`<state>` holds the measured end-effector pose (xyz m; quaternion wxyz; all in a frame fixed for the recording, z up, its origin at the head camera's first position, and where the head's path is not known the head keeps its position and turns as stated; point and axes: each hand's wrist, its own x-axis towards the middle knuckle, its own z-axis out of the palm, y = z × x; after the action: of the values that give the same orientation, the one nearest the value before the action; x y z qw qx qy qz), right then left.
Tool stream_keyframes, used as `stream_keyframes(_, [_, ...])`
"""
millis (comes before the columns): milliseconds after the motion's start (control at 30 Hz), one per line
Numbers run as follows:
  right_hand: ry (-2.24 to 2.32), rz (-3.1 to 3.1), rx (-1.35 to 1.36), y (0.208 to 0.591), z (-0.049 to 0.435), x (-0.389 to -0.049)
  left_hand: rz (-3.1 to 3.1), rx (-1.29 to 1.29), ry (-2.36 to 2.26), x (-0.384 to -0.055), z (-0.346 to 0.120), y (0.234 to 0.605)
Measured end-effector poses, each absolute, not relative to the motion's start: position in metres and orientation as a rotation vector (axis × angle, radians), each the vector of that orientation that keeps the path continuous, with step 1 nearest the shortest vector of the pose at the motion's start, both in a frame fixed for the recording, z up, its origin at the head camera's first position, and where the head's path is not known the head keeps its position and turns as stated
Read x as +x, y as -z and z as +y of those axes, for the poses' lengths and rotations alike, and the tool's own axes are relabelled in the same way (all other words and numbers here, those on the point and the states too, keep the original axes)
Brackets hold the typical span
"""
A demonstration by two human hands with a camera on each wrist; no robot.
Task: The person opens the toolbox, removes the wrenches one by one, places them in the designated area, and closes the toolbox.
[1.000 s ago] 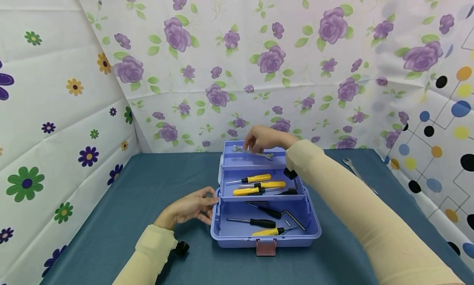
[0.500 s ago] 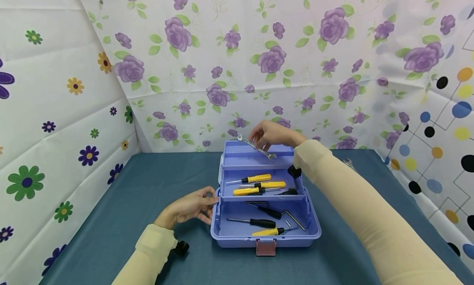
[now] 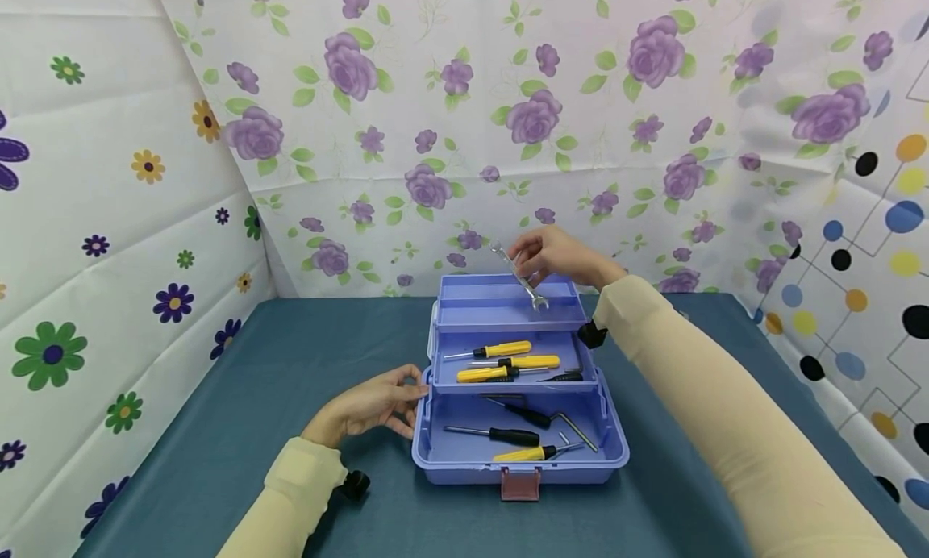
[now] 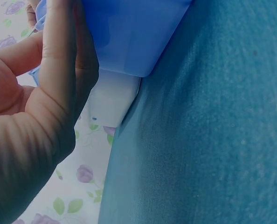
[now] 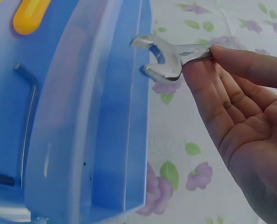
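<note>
My right hand point(image 3: 555, 253) pinches a silver open-end wrench point(image 3: 524, 281) between thumb and fingers, tilted above the top tray of a blue-purple toolbox point(image 3: 610, 461). In the right wrist view, the wrench's jaw end point(image 5: 169, 65) shows beside the tray wall, the shaft between thumb and forefinger. My left hand point(image 3: 381, 401) touches the toolbox's left side near the rim; in the left wrist view its fingers point(image 4: 59, 51) lie fairly straight along the outer wall. The toolbox stands unfolded, its trays stepped up behind the bottom compartment.
Yellow-handled screwdrivers point(image 3: 506, 349) lie in the middle tray, with a hex key point(image 5: 29, 121) at its right. The bottom compartment holds black-handled screwdrivers point(image 3: 514, 436), a yellow one point(image 3: 526, 455) and a hex key point(image 3: 576, 431). A pink latch point(image 3: 520, 485) hangs in front. Floral cloth point(image 3: 435, 98) hangs behind.
My right hand has lifted the wrench out of the top tray and carried it up and rightward, tilting it more steeply. The right sleeve now nearly hides another wrench behind. The left hand stays put.
</note>
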<state>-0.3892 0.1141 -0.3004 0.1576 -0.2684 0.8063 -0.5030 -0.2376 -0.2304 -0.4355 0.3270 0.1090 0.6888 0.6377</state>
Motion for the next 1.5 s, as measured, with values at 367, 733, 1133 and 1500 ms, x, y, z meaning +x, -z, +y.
stream_keyframes(367, [1.587, 2.305, -0.667, 0.306, 0.146, -0.394, 1.806, 0.288, -1.668, -0.238, -0.231, 0.435])
stream_keyframes(733, [1.637, 2.327, -0.593, 0.305, 0.184, -0.392, 1.805, 0.298, -1.676, -0.238, -0.232, 0.436])
stream_keyframes(1133, [1.619, 2.358, -0.507, 0.306, 0.228, -0.39, 1.812, 0.298, -1.665, -0.237, -0.231, 0.435])
stream_keyframes(1500, [1.543, 2.362, -0.47, 0.315, 0.257, -0.39, 1.813, 0.293, -1.668, -0.237, -0.231, 0.435])
